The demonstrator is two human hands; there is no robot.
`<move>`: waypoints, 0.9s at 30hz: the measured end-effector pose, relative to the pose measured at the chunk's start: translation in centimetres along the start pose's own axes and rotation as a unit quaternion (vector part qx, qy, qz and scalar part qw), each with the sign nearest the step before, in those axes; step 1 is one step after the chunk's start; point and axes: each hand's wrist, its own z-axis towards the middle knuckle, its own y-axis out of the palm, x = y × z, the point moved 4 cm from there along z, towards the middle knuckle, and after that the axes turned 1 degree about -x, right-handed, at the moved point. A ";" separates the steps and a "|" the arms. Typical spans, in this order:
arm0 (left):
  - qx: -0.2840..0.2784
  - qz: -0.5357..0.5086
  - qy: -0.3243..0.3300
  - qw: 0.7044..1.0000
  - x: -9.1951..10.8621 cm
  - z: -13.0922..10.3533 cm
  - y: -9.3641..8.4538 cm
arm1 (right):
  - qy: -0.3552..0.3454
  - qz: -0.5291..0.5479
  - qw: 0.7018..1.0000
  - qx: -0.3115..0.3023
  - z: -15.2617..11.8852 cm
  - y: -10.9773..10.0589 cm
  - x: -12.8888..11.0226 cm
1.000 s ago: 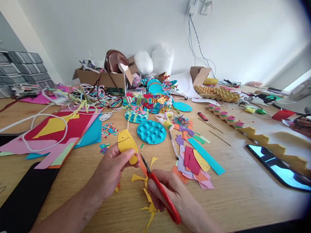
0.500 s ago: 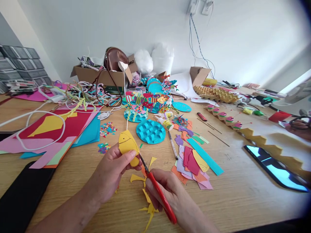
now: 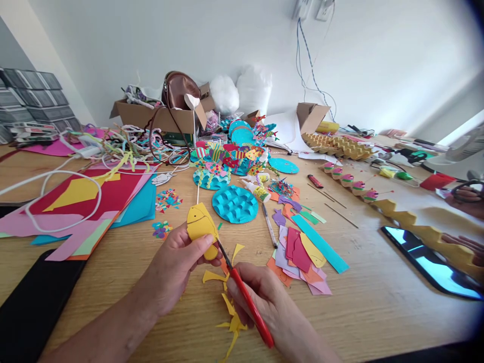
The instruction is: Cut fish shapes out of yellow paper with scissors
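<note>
My left hand (image 3: 181, 262) pinches a yellow paper fish (image 3: 201, 227) with a drawn eye and a curved line behind its head. Red-handled scissors (image 3: 251, 307) are in my right hand (image 3: 257, 290), their dark blades against the fish's lower right edge. Yellow paper offcuts (image 3: 233, 318) lie on the table below the blades. Beyond the fish sits a round blue piece covered in curled paper strips (image 3: 235, 204). A pile of coloured paper pieces (image 3: 298, 254) lies to the right of my hands.
Coloured paper sheets (image 3: 98, 201) and a white cable lie at left. A phone (image 3: 427, 262) rests at right beside a yellow egg-carton strip (image 3: 401, 217). Another person's hands (image 3: 467, 247) show at the right edge. Glue bottles (image 3: 257, 191) and a pen (image 3: 269, 226) lie ahead.
The fish and scissor tips have shifted very slightly right. At the right edge, another person's fingers have come into view near the phone.
</note>
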 end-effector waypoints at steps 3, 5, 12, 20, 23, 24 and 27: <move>-0.002 0.002 -0.006 1.000 0.0 0.0 0.0 | -0.012 -0.014 1.000 0.000 0.0 -0.1 0.2; -0.005 0.004 -0.005 1.000 -0.1 0.0 -0.1 | -0.014 -0.026 1.000 0.000 0.0 -0.2 0.4; -0.030 0.006 -0.017 0.999 -0.2 0.2 -0.2 | -0.012 -0.062 0.998 0.014 -0.1 -0.4 0.1; -0.046 -0.001 -0.034 0.998 -0.2 0.1 0.0 | -0.043 -0.113 0.992 0.020 -0.8 -0.8 -0.8; -0.057 -0.005 -0.035 0.998 -0.2 0.1 0.2 | -0.041 -0.108 0.993 0.023 -0.8 -0.7 -0.6; -0.061 -0.005 -0.035 0.998 -0.2 0.1 0.2 | -0.039 -0.103 0.994 0.025 -0.8 -0.6 -0.5; -0.062 -0.005 -0.034 0.997 -0.3 0.0 0.3 | -0.034 -0.097 0.994 0.025 -0.8 -0.5 -0.3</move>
